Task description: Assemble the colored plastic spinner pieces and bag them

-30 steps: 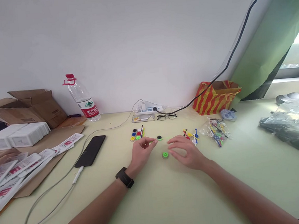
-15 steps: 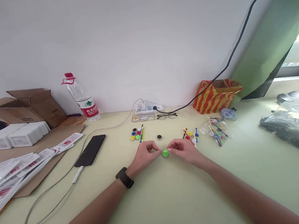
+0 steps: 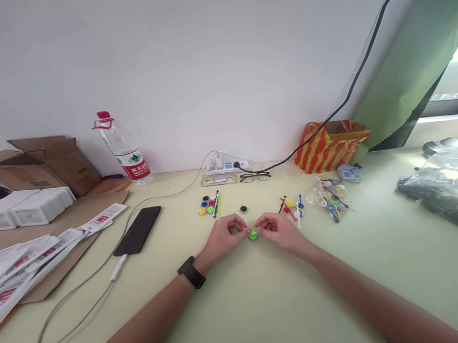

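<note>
A small green-topped round piece with a clear lower part sits on the table between my hands. My left hand, with a black watch on its wrist, curls its fingers so the thumb and fingertip meet at the piece's left side. From the other side, my right hand pinches at its upper right edge. The fingertips partly cover the top of the piece. Just beyond my hands stands a black-topped round piece. Similar round pieces in several colours lie to the left, beside thin coloured arrows.
Coloured arrows and a clear bag of arrows lie right. A phone with its cable is left. Behind are glasses, a power strip, a water bottle and a striped bag.
My fingertips have shifted slightly at the green round piece, the left thumb now reaching closer over its top. The view has moved a little; the other things lie as before.
</note>
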Available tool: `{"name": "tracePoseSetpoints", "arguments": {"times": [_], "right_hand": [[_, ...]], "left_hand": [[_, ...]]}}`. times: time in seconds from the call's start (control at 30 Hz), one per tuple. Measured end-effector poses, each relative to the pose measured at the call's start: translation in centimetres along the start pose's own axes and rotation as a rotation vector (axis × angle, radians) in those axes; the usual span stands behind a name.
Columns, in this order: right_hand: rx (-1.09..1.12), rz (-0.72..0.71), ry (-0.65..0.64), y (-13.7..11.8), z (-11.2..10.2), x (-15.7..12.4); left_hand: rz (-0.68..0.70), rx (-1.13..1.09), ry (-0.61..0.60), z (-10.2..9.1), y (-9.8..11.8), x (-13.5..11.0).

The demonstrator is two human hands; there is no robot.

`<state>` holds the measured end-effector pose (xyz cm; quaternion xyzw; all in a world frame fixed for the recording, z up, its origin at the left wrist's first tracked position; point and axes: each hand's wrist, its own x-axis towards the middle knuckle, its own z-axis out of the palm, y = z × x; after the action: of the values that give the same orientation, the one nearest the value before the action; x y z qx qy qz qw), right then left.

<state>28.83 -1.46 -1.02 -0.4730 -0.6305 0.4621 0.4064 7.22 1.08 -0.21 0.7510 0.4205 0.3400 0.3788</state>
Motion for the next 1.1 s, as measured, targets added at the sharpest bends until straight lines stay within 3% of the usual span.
{"name": "tracePoseSetpoints", "arguments": {"times": [0.47, 0.6, 0.77, 0.83, 0.93, 0.97, 1.0, 1.1], "right_hand": [[-0.043, -0.015, -0.035, 0.2, -0.1, 0.3], [-0.235, -0.095, 0.100, -0.2, -0.7, 0.0], [-0.425, -0.073, 0.298, -1.5, -2.0, -0.8], [-0.327, 0.023, 0.239, -2.6, -2.3, -1.3], [0.051, 0.196, -0.039, -3.9, -2.8, -1.8], [0.162, 0.213, -0.062, -4.2, -3.1, -1.8], [0.239, 0.205, -0.037, -4.3, -3.4, -1.7], [0.254, 0.106, 0.208, -3.8, -4.6, -0.9]], "left_hand": [[0.014, 0.143, 0.010, 0.3, 0.1, -0.1], [0.036, 0.077, 0.060, 0.2, 0.0, -0.1], [-0.078, -0.030, 0.190, 0.2, -0.4, 0.3], [-0.101, -0.068, 0.237, 0.1, -0.6, 0.5], [-0.123, -0.107, 0.325, -0.1, -0.9, 0.6], [-0.132, -0.114, 0.354, -0.2, -0.9, 0.6], [-0.140, -0.119, 0.378, -0.3, -0.9, 0.6], [-0.166, -0.131, 0.405, -0.4, -1.0, 0.7]]}}
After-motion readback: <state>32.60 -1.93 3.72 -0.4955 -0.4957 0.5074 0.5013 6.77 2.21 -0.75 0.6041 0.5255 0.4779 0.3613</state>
